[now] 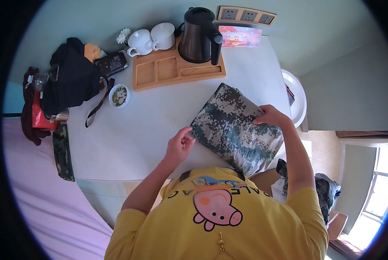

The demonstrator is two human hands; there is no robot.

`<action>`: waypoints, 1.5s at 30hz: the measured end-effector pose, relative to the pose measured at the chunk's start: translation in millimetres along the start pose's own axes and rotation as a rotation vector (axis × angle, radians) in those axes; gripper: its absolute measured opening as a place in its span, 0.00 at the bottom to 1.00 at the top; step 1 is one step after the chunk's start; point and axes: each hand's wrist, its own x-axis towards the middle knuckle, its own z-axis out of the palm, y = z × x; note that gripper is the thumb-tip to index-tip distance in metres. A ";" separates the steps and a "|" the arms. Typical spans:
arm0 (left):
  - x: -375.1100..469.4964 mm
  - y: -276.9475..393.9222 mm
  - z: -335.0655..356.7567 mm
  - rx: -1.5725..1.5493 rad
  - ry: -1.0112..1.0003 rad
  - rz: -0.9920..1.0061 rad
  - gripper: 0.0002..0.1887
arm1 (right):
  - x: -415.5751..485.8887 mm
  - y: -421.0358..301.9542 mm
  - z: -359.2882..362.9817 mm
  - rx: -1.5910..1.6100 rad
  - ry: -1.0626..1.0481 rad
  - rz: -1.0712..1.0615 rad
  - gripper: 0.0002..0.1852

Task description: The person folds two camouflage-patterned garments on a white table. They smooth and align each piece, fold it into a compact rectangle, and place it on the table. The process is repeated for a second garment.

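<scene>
A folded camouflage cloth with a grey and green pixel pattern lies slantwise on the white table. Its near end reaches over the table's front edge, close to my yellow shirt. My right hand grips its right edge, thumb on top and the other fingers partly hidden. At the cloth's left corner is my left hand, fingers loosely curled and the fingertips at the edge. Whether those fingertips pinch the fabric cannot be made out.
At the back, a wooden tray bears a dark kettle and white lidded cups. To the left are an ashtray, a black strap and piled dark clothing. A white stool stands right of the table.
</scene>
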 end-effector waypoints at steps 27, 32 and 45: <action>1.0 -0.3 -12.2 0.320 -0.207 0.731 0.10 | -125.2 -20.1 226.6 -0.271 0.546 -0.038 0.18; 33.2 13.8 31.2 0.415 -0.291 0.887 0.13 | -109.1 38.7 163.3 0.095 0.940 0.074 0.13; 47.0 17.9 70.0 0.743 -0.499 0.731 0.39 | -76.6 71.8 121.7 1.407 0.616 -0.088 0.15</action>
